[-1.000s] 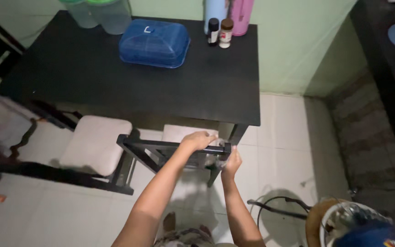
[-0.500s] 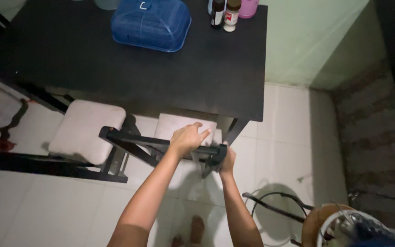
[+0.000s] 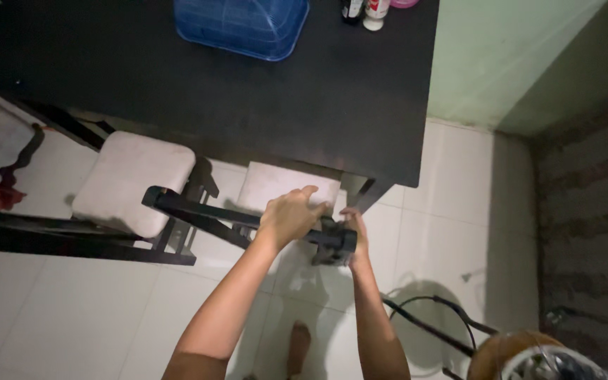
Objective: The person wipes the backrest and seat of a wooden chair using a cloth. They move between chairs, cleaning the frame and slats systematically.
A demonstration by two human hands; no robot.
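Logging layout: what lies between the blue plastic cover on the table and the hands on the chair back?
In the head view, bare black tabletop lies below the blue cover, then the chair's pale seat cushion just before the left hand.

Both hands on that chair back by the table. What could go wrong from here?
1. The right hand sits at the end of the chair's top rail, close to the black table's leg; fingers might get pinched there.
2. A bare foot is on the tile beneath the chair; a chair leg might land on it.
3. A dark cable loops on the floor nearby and may snag.
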